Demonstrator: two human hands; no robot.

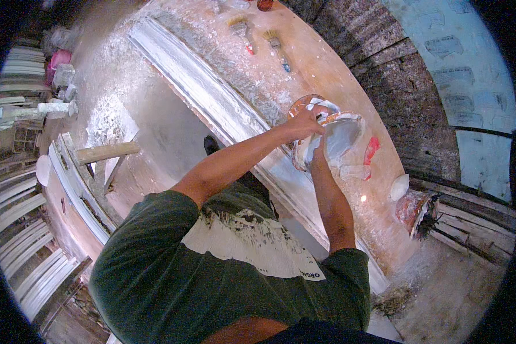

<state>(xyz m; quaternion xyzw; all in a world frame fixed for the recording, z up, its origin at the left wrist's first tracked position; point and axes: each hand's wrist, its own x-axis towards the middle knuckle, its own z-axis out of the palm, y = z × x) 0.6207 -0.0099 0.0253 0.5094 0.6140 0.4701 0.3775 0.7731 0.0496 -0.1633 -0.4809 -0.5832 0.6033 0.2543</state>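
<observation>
A plaster-crusted bowl (343, 136) with an orange rim and pale grey inside is tilted above the work table. My right hand (319, 153) grips its near left edge. My left hand (305, 124) is closed at the bowl's left side; what its fingers hold is hidden. Just behind that hand shows a second orange, white-smeared vessel (305, 105). Below both hands, a long white moulding mould (203, 86) with a wet, shiny surface runs diagonally along the table's near edge.
On the plaster-spattered table (321, 63) lie two brushes, one a blue-tipped brush (278, 50), and a red strip (371, 150). A crusted bucket (413, 212) stands at the right. Stacked white mouldings (26, 246) and a wooden post (108, 152) are at the left.
</observation>
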